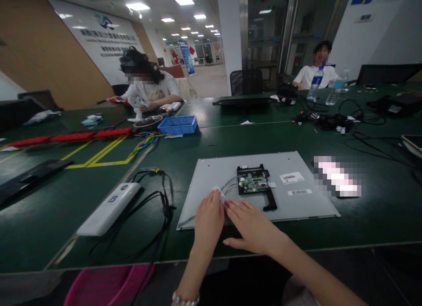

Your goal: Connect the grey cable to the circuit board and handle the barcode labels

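A flat grey display panel [211,174] lies back side up on the table. On it sits a black bracket [271,200] with a green circuit board [253,183]; grey cables [230,181] run from the board toward the panel's lower left. My left hand [209,218] rests flat on the panel's left part, fingers stretched forward, by a small white piece of tape or paper [219,192]. Beside it, my right hand [249,224] has its fingers extended and thumb apart, fingertips close to the same white piece. What lies beneath the fingers is hidden.
A white power bank-like box [110,209] and black cables [166,205] lie left of the panel. A phone [338,176] lies to the right. Farther back are a blue tray [178,125], water bottles [316,84] and two people. A pink basket [108,286] stands below the table edge.
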Available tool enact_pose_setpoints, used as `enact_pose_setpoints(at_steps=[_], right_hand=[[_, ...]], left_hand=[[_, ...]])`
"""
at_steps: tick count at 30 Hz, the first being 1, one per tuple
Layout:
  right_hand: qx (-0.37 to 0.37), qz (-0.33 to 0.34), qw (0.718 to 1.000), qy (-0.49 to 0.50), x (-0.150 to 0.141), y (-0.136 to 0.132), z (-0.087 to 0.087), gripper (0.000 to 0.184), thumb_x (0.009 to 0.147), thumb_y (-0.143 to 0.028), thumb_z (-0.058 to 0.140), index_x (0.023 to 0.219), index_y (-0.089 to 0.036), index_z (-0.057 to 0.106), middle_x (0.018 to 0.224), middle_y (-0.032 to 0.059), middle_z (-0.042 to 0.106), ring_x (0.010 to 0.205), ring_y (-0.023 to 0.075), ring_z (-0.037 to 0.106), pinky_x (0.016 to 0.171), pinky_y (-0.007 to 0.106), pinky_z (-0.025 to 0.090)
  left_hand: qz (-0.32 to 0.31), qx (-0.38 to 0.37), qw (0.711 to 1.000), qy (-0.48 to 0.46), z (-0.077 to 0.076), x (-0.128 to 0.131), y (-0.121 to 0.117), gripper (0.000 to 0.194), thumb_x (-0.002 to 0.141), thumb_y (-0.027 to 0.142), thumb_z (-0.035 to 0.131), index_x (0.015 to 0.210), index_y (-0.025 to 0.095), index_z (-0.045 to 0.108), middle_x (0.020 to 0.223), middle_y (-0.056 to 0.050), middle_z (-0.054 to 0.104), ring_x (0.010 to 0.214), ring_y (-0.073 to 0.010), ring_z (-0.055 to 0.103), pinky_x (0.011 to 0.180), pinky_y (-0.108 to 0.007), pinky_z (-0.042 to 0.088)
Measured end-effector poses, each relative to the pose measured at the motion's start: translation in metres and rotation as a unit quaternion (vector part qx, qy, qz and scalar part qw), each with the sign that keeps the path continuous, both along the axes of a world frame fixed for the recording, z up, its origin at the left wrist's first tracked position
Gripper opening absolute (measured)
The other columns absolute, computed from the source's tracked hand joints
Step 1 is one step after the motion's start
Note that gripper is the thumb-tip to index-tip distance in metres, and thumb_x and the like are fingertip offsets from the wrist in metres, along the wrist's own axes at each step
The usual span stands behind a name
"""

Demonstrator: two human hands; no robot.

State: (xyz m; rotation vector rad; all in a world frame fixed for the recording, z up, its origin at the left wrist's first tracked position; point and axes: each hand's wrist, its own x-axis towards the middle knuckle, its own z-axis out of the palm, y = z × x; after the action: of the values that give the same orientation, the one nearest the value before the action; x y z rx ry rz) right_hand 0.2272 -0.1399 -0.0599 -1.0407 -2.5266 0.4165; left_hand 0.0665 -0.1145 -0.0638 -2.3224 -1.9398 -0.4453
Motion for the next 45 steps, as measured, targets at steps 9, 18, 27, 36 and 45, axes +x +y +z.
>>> enact_pose_setpoints(at_steps=[9, 18, 27, 36, 45], right_hand=[[-0.002, -0.030, 1.000, -0.010, -0.002, -0.020, -0.001, 0.071, 0.087, -0.056, 0.041, 0.138, -0.007, 0.034, 0.146, 0.0166, 0.030, 0.135, 0.0274, 0.025, 0.110, 0.046, 0.023], [-0.008, -0.013, 1.000, 0.021, 0.015, -0.027, 0.005, 0.052, 0.091, -0.041, 0.044, 0.134, -0.013, 0.041, 0.137, 0.0115, 0.046, 0.127, 0.0236, 0.039, 0.108, 0.043, 0.029], [-0.001, -0.186, 0.978, 0.095, 0.114, 0.015, 0.006, 0.031, 0.086, -0.023, 0.047, 0.115, -0.021, 0.057, 0.114, 0.0071, 0.063, 0.105, 0.0226, 0.058, 0.092, 0.041, 0.047], [0.031, -0.122, 0.992, -0.025, 0.149, 0.053, 0.002, 0.037, 0.082, -0.026, 0.053, 0.118, -0.022, 0.057, 0.117, 0.0074, 0.061, 0.108, 0.0239, 0.056, 0.093, 0.043, 0.045], [0.037, -0.156, 0.987, -0.028, 0.130, 0.061, -0.011, 0.033, 0.086, -0.023, 0.049, 0.118, -0.020, 0.054, 0.109, 0.0098, 0.064, 0.097, 0.0229, 0.060, 0.083, 0.039, 0.048]], left_hand=[[0.014, -0.009, 1.000, -0.020, 0.001, 0.004, 0.005, 0.027, 0.088, 0.018, 0.042, 0.114, 0.014, 0.047, 0.111, -0.013, 0.062, 0.101, -0.0223, 0.060, 0.089, -0.034, 0.044], [-0.005, 0.030, 0.995, -0.090, -0.005, -0.005, 0.009, 0.023, 0.083, 0.018, 0.050, 0.106, 0.018, 0.050, 0.115, -0.011, 0.058, 0.107, -0.0236, 0.056, 0.094, -0.041, 0.043], [-0.076, 0.071, 0.994, -0.044, 0.014, -0.002, -0.018, 0.023, 0.086, 0.021, 0.048, 0.109, 0.020, 0.051, 0.123, -0.010, 0.053, 0.114, -0.0245, 0.050, 0.097, -0.042, 0.040], [-0.114, -0.010, 0.989, 0.094, 0.018, 0.004, -0.020, 0.021, 0.085, 0.009, 0.043, 0.096, 0.017, 0.059, 0.100, -0.009, 0.064, 0.093, -0.0229, 0.059, 0.085, -0.038, 0.045], [-0.063, 0.062, 0.993, 0.082, 0.039, -0.005, -0.003, 0.026, 0.086, 0.011, 0.041, 0.098, 0.018, 0.063, 0.096, -0.008, 0.069, 0.088, -0.0214, 0.063, 0.094, -0.041, 0.040]])
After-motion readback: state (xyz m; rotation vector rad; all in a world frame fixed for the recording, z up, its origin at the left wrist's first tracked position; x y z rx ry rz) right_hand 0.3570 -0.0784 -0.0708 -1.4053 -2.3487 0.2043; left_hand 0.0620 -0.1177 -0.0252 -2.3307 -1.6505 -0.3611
